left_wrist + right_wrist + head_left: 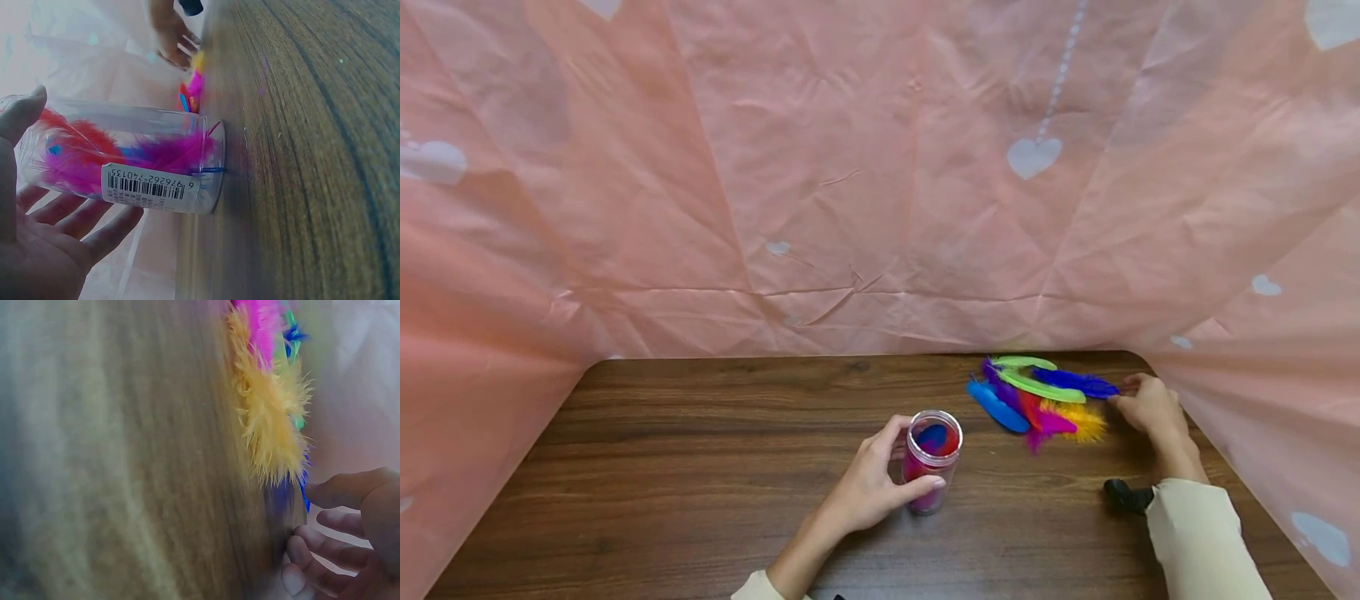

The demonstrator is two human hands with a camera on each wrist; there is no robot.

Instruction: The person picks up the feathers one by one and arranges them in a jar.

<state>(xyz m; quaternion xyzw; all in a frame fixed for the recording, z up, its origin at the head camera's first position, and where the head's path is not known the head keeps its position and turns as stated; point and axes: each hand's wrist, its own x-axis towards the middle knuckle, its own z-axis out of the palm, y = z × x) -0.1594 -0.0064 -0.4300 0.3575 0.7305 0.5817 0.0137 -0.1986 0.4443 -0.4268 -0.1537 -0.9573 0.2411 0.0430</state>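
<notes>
In the head view my left hand (868, 487) holds a clear plastic jar (934, 467) upright on the table, thumb on the near side and fingers around the far side. Red, magenta and blue feathers (87, 147) fill the jar, and a barcode label (150, 187) shows on its wall. No lid sits on its mouth. Farther right, my right hand (1153, 408) reaches to the end of a dark blue feather (1075, 383). Its fingers look loosely bent and apart in the right wrist view, the thumb by the feather's end; no firm grip shows.
Loose feathers lie beside the blue one: lime green (1045, 387), light blue (997, 407), magenta (1052, 423) and yellow-orange (275, 425), with some purple and red. Pink cloth (850, 167) with hearts surrounds the wooden table (662, 467). A black object (1126, 497) is beside the right sleeve.
</notes>
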